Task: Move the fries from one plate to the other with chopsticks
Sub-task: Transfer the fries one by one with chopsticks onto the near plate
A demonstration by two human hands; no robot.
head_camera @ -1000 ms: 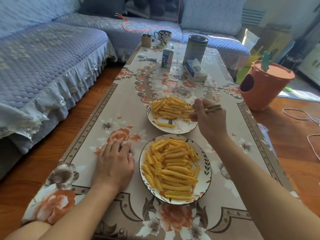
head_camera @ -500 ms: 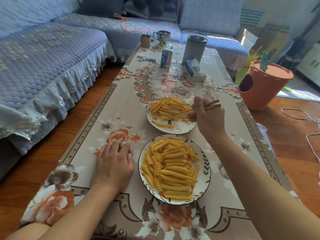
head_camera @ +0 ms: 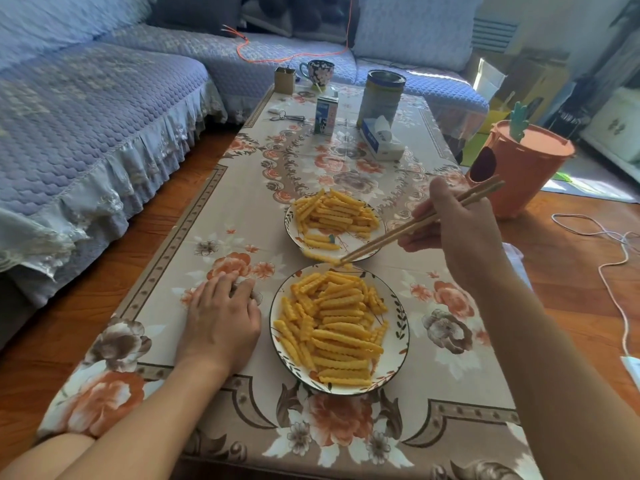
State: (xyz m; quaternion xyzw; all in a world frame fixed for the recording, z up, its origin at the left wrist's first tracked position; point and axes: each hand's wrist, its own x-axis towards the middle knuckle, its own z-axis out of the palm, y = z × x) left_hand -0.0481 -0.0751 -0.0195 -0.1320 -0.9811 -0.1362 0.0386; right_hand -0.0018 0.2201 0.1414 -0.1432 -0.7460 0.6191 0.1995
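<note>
Two white plates with leaf patterns hold crinkle-cut fries. The far plate [head_camera: 375,250] has a smaller pile [head_camera: 334,213]; the near plate [head_camera: 398,344] has a larger pile [head_camera: 332,327]. My right hand [head_camera: 457,233] grips a pair of wooden chopsticks [head_camera: 415,223]. Their tips pinch one fry [head_camera: 320,257], held over the near rim of the far plate, just beyond the near plate. My left hand [head_camera: 221,317] lies flat on the tablecloth, left of the near plate.
The low table [head_camera: 221,209] has a floral cloth. At its far end stand a tin can [head_camera: 380,98], a tissue box [head_camera: 381,140], a milk carton [head_camera: 326,116], a mug [head_camera: 317,72] and scissors [head_camera: 287,116]. An orange bin [head_camera: 516,168] stands right, a blue sofa [head_camera: 86,116] left.
My right hand lifted from the far plate's pile and swung the chopstick tips toward me, bringing one fry to the gap between the plates. The left hand has stayed put.
</note>
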